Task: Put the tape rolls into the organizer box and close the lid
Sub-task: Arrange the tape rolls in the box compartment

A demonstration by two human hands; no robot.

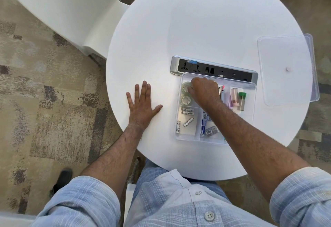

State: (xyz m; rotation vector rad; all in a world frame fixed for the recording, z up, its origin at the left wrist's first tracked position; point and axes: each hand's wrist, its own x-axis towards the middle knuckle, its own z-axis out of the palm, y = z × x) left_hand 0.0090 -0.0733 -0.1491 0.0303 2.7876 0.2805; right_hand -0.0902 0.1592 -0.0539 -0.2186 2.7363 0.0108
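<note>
Low in the frame's centre, the left hand lies flat on the white table, fingers spread and holding nothing. Further up, the right hand reaches into the organizer box, apparently closed on the upper of two tape rolls in its upper-left compartment. The lid waits at right, still off.

The person wears a light blue shirt with a fine, faded stripe pattern and pale round buttons down the front placket. Both sleeves are rolled up to around the elbows, leaving hairy forearms bare. The left hand and right hand wear no rings or watch. One dark shoe shows below.
</note>
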